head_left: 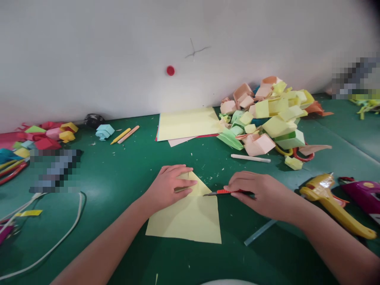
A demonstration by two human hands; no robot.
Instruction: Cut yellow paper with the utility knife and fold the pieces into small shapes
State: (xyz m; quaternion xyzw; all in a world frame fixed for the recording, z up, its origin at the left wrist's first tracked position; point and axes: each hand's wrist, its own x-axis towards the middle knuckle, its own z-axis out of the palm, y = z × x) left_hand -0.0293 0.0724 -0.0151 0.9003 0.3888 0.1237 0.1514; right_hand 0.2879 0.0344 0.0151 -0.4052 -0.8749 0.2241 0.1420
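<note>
A pale yellow sheet of paper (187, 225) lies on the green table, its far corner folded to a point. My left hand (170, 188) rests on the upper left of the sheet, fingers spread and pressing it down. From the right, my right hand (257, 192) grips a red craft knife (221, 192) between thumb and fingers. The knife's thin dark blade points left and lies over the paper's right edge, near the fold. Most of the handle is hidden in the palm.
Folded paper shapes (267, 118) pile up at the back right, beside stacked coloured sheets (187, 122). A yellow glue gun (332, 202) lies right, with a clear glue stick (259, 232) nearer. At left are a white cable (78, 213) and more paper shapes (47, 138).
</note>
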